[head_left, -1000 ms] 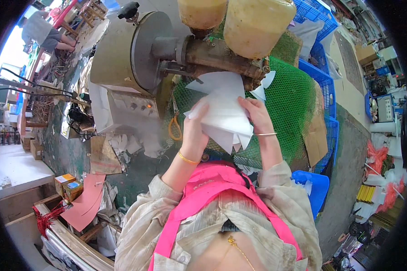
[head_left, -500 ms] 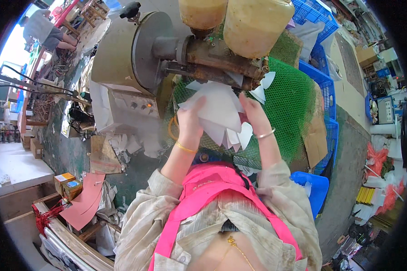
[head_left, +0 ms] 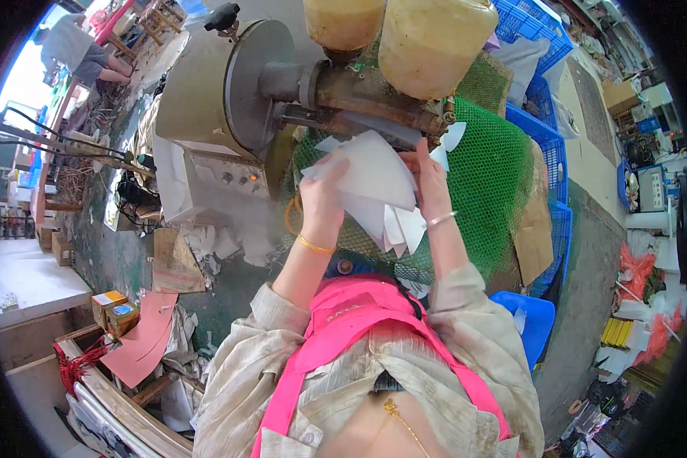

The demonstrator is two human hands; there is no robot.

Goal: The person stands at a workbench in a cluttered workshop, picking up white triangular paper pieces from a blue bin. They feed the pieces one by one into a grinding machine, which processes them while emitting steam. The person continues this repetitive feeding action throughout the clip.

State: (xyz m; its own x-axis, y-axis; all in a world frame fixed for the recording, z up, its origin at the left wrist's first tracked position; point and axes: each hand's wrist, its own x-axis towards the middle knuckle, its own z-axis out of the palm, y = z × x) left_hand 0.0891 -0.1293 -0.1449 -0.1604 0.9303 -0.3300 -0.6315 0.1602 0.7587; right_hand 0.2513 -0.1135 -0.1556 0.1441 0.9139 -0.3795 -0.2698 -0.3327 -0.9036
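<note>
We hold a stack of white paper sheets (head_left: 378,191) up in front of the rusty metal machine (head_left: 282,91), just under its horizontal shaft. Our left hand (head_left: 322,195) grips the stack's left edge, fingers clenched over the top sheet. Our right hand (head_left: 429,183) clasps the right edge, fingers wrapped on the paper. The stack's long axis runs from upper left to lower right, with its fanned corners pointing down toward our pink apron (head_left: 351,320). Two yellowish plastic jugs (head_left: 435,42) stand on top of the machine, filled with a cloudy yellow-tan content. Green mesh (head_left: 496,168) drapes over stacked blue crates (head_left: 546,153) behind the paper; what lies inside the crates we cannot tell.
</note>
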